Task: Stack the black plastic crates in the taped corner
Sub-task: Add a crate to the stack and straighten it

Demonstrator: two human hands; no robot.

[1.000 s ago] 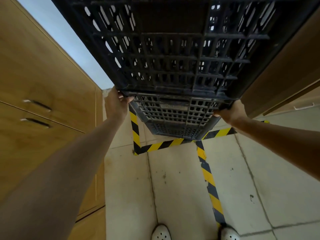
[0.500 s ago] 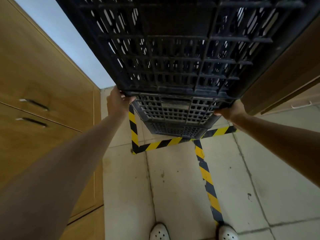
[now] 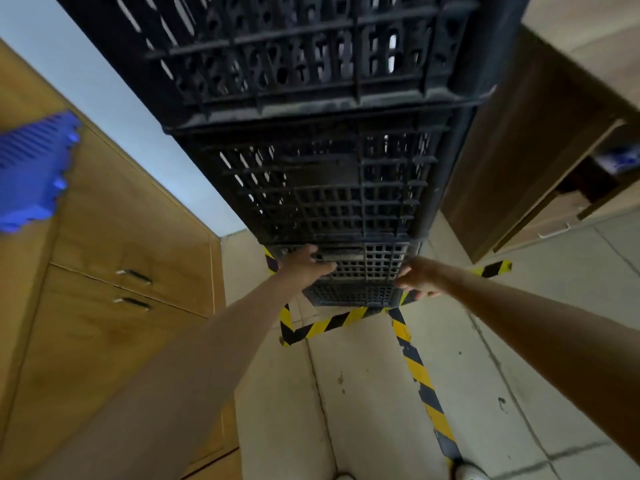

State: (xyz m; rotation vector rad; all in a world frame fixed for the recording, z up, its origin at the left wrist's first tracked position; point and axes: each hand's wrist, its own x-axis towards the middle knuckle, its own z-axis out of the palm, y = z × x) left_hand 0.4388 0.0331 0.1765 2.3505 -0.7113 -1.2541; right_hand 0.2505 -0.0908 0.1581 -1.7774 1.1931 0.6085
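- Stack of black crates [image 3: 311, 174] stands in the corner marked by yellow-black tape [image 3: 332, 323], several crates high, between wooden cabinets.
- Left hand [image 3: 304, 266] on the front wall of a low crate [image 3: 374, 263], fingers curled at a slot in its front, gripping it.
- Right hand [image 3: 417, 277] at that crate's right lower corner; grip unclear, fingers blurred.
- Blue ridged object [image 3: 31, 171] at left edge, blurred.
- White shoe [image 3: 467, 472] beside the tape line.

Even, moderately bright indoor light; soft shadows; strong wide-angle edge stretching; motion blur on blue object [image 3: 33, 169] at left.
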